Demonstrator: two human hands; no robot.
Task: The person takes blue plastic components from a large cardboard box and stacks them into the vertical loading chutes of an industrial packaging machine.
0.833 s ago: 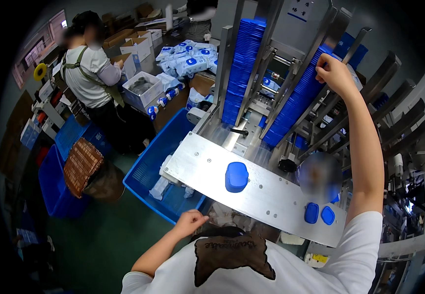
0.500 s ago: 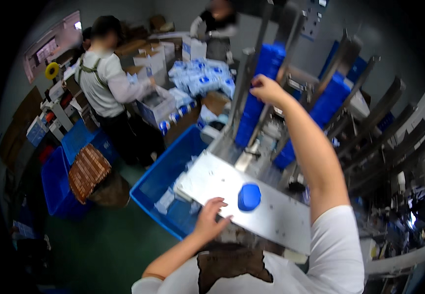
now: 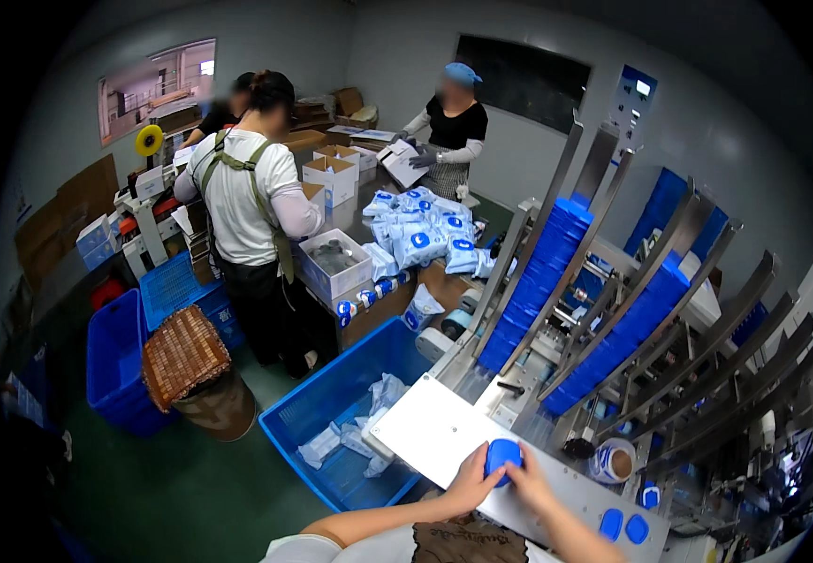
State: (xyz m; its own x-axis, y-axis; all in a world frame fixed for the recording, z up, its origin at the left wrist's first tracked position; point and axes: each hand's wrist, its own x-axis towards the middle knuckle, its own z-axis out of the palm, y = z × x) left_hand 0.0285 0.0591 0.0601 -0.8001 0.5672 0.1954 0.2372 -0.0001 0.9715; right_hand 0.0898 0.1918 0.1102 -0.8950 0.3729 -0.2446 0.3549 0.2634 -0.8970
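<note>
My left hand [image 3: 468,483] and my right hand [image 3: 530,480] close round a short stack of blue plastic lids [image 3: 503,457] from both sides. The stack is just above or on the pale metal plate [image 3: 434,427] in front of me; I cannot tell whether it touches. Two loose blue lids [image 3: 612,523] lie flat at the plate's right end. Beyond the plate, tall columns of blue lids [image 3: 539,281] lean between upright metal rails, with another column [image 3: 617,333] to their right.
A blue crate [image 3: 331,394] with crumpled wipe packs stands left of the plate. Behind it, wipe packs [image 3: 417,239] and white cartons [image 3: 336,272] cover a table. One person [image 3: 247,192] works at the cartons; another [image 3: 448,131] holds a box farther back. Machine rails crowd the right.
My right hand has come down from the tall lid column to the plate. My left hand has moved right, and both now hold the short stack of lids. The view has shifted.
</note>
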